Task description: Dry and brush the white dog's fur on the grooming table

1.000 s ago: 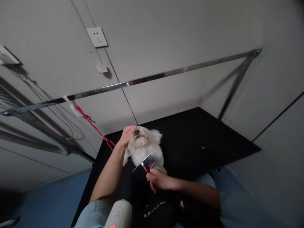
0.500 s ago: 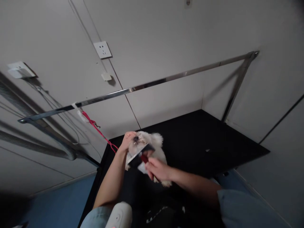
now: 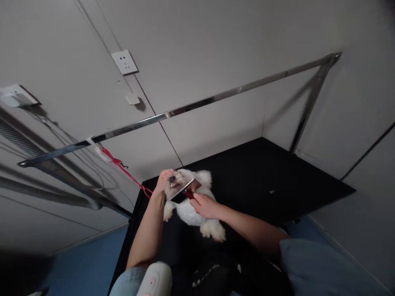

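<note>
A small fluffy white dog (image 3: 189, 213) is on the black table (image 3: 240, 185), its head tipped back so the dark nose points up. My left hand (image 3: 164, 180) is closed on the side of the dog's head, its fingers partly hidden by the fur. In my right hand (image 3: 206, 205) is a slicker brush (image 3: 187, 191) with a red handle and a wide flat head. The brush head lies across the fur just below the dog's muzzle; I cannot tell how firmly it touches. The dog's pale paws (image 3: 213, 231) show below my right wrist.
A metal rail (image 3: 185, 109) crosses above the table, with a red leash (image 3: 129, 174) hanging from its left part towards the dog. Grey hoses (image 3: 46, 191) and wall sockets (image 3: 125, 62) are at the left. A white rounded device (image 3: 156, 279) is at the bottom.
The slicker brush and my right hand have moved up a little, towards the dog's chin, uncovering more of its belly and paws. My left hand stays at its head. The view has shifted slightly.
</note>
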`<state>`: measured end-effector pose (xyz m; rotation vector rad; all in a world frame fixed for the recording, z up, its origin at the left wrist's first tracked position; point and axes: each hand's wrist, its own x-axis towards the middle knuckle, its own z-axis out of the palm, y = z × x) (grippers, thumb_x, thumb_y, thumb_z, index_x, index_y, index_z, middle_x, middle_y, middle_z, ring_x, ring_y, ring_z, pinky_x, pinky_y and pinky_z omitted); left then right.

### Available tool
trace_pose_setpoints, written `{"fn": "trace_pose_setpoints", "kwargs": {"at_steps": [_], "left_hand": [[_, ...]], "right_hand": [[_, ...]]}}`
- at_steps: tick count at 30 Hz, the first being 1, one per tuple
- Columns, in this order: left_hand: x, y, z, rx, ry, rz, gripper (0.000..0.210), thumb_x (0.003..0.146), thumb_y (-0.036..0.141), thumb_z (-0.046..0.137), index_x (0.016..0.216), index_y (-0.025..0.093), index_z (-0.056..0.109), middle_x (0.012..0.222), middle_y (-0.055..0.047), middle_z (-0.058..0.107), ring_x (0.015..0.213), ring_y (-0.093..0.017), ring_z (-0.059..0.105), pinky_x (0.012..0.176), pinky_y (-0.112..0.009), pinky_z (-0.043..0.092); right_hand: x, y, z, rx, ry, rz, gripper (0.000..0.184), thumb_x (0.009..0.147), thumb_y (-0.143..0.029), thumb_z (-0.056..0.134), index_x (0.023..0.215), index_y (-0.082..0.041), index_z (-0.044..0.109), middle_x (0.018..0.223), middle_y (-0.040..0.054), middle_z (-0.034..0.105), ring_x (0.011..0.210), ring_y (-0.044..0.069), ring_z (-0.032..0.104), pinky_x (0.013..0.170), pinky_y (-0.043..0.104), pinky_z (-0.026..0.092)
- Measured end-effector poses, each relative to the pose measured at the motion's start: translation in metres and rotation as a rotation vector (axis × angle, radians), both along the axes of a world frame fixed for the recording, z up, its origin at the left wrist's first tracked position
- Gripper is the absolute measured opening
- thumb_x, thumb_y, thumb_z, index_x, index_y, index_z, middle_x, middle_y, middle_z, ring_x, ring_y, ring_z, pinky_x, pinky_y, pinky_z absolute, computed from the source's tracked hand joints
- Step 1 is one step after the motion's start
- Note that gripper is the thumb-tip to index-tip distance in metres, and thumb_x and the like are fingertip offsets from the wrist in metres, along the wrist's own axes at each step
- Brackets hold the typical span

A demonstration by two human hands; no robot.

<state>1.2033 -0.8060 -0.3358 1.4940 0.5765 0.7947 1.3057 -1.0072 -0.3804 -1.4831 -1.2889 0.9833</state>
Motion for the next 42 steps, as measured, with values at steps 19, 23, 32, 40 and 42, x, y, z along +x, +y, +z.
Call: {"fn": "trace_pose_setpoints", "kwargs": {"at_steps": [19, 23, 32, 40, 42], "left_hand": [[0.07, -0.029, 0.027, 0.061, 0.033, -0.139, 0.054, 0.065, 0.038, 0.078, 0.041, 0.017, 0.035, 0.049, 0.004, 0.037, 0.045, -0.005, 0.03, 0.043, -0.02, 0.022], [0.076, -0.04, 0.026, 0.08, 0.065, -0.109, 0.049, 0.072, 0.041, 0.074, 0.043, 0.017, 0.042, 0.046, 0.004, 0.041, 0.042, -0.005, 0.029, 0.042, -0.02, 0.02], [0.073, -0.047, 0.023, 0.099, 0.131, -0.01, 0.052, 0.076, 0.054, 0.066, 0.047, 0.018, 0.041, 0.041, 0.006, 0.036, 0.038, -0.005, 0.027, 0.04, -0.02, 0.02], [0.067, -0.058, 0.025, 0.173, 0.152, 0.032, 0.054, 0.076, 0.055, 0.064, 0.045, 0.019, 0.038, 0.041, 0.006, 0.033, 0.039, -0.005, 0.025, 0.04, -0.02, 0.02], [0.065, -0.062, 0.027, 0.184, 0.161, 0.021, 0.054, 0.078, 0.054, 0.062, 0.045, 0.02, 0.036, 0.041, 0.006, 0.032, 0.039, -0.005, 0.024, 0.041, -0.021, 0.019]], "right_hand": [[-0.019, -0.044, -0.051, -0.444, 0.54, 0.139, 0.014, 0.095, -0.031, 0.04, 0.087, -0.021, 0.048, 0.052, -0.0053, 0.051, 0.039, 0.012, 0.044, 0.04, 0.022, 0.031], [-0.006, -0.03, -0.026, -0.179, 0.526, -0.03, 0.016, 0.099, -0.031, 0.036, 0.09, -0.021, 0.046, 0.057, -0.0053, 0.052, 0.045, 0.011, 0.047, 0.043, 0.02, 0.034], [-0.013, -0.034, -0.054, -0.302, 0.574, 0.089, 0.015, 0.096, -0.031, 0.041, 0.087, -0.021, 0.045, 0.054, -0.0055, 0.053, 0.04, 0.01, 0.049, 0.039, 0.019, 0.033], [-0.031, -0.041, -0.072, -0.418, 0.579, 0.057, 0.017, 0.097, -0.031, 0.038, 0.084, -0.021, 0.043, 0.048, -0.0066, 0.054, 0.038, 0.01, 0.05, 0.04, 0.018, 0.035], [-0.038, -0.049, -0.072, -0.483, 0.584, 0.157, 0.015, 0.096, -0.029, 0.04, 0.085, -0.02, 0.045, 0.049, -0.0058, 0.056, 0.038, 0.01, 0.051, 0.041, 0.018, 0.036]]}}
